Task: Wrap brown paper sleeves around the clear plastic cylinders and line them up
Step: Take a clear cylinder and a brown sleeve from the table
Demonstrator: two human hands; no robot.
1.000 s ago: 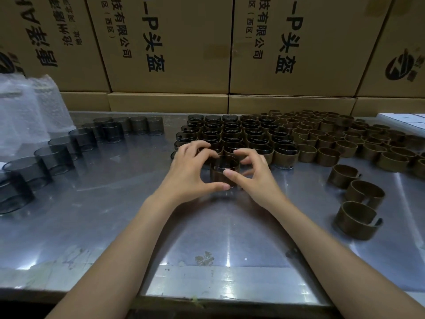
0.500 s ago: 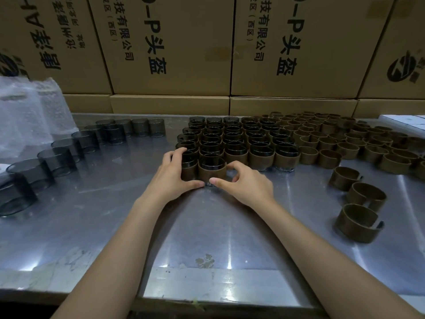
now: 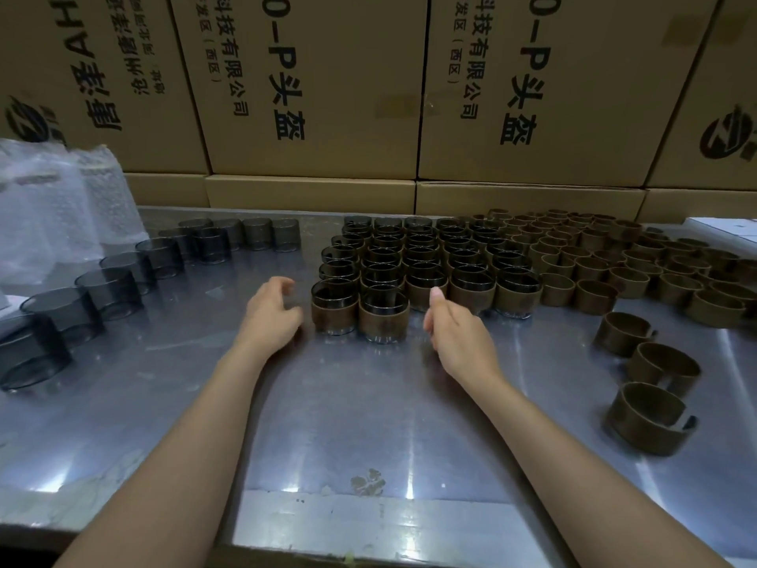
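A newly sleeved cylinder stands at the front of the block of wrapped cylinders in the middle of the steel table. My left hand hovers just left of the block, fingers loosely curled, holding nothing. My right hand is just right of the new cylinder, fingers relaxed, empty. Bare clear cylinders curve along the left side. Loose brown paper sleeves crowd the right, with three nearer ones at the right front.
Stacked cardboard boxes wall off the back of the steel table. Bubble-wrap bags stand at the far left. A white sheet lies at the far right edge.
Both hands carried the sleeved cylinder forward, set it at the front of the block and let go; they have now drawn apart, left going left, right going right.
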